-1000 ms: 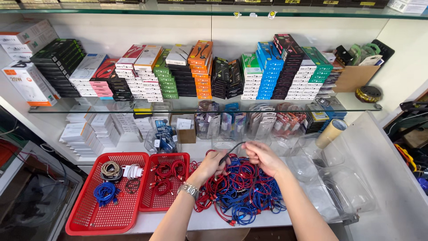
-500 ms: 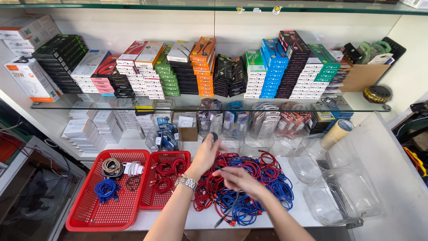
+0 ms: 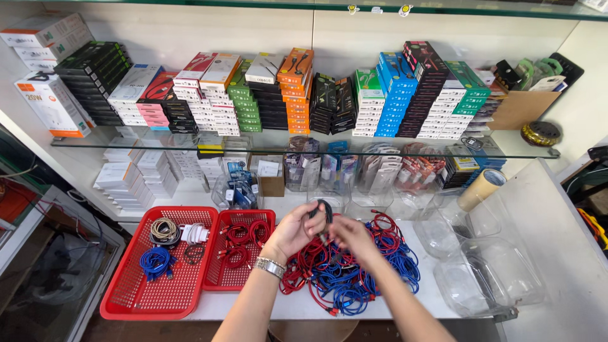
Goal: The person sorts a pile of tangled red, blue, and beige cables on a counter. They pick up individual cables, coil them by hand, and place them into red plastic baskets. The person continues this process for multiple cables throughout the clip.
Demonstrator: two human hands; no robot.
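A black cable (image 3: 325, 211) is looped between both my hands over a tangled pile of red and blue cables (image 3: 354, 269) on the white counter. My left hand (image 3: 295, 229), with a metal watch on the wrist, pinches the black loop at its top. My right hand (image 3: 350, 235) grips the same cable just below and to the right. Both hands hover a little above the pile.
Two red baskets sit at the left: the larger basket (image 3: 130, 303) holds coiled blue, beige and white cables, the smaller basket (image 3: 223, 282) coiled red ones. Clear plastic jars (image 3: 487, 278) and a tape roll (image 3: 481, 189) stand at the right. Glass shelves (image 3: 285, 139) with stacked boxes rise behind.
A second ago my hands stretched a black cable apart; then my right hand dipped into the pile. Now both hands are together, with the cable folded into a loop.
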